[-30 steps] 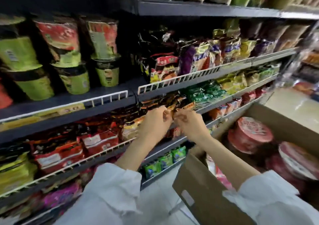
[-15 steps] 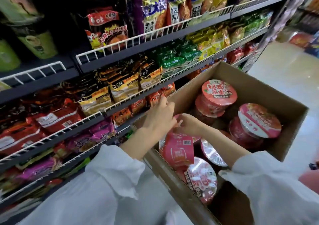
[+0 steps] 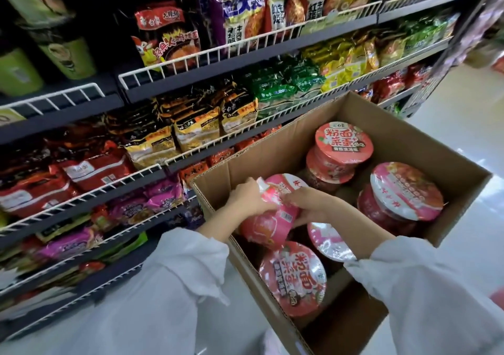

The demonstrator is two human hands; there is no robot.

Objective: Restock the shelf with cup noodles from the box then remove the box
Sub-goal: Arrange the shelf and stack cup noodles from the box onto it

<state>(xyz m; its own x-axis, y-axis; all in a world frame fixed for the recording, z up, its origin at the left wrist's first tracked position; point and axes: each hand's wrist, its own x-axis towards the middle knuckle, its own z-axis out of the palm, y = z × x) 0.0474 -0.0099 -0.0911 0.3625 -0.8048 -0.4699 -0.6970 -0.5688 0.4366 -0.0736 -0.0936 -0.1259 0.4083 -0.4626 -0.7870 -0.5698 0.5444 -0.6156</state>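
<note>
With my left hand (image 3: 246, 199) and right hand (image 3: 308, 207) both wrapped around the tilted pink cup noodle (image 3: 268, 213) inside the box (image 3: 403, 125), I should lift it straight up, clearing the neighbouring cups.

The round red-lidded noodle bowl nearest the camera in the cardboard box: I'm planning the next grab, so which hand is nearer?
Right. The right hand is just above that bowl; the left hand sits farther left.

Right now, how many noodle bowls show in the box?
6: stacked pair far side, one right, one centre, one near, one gripped by both hands. More may be hidden.
</note>
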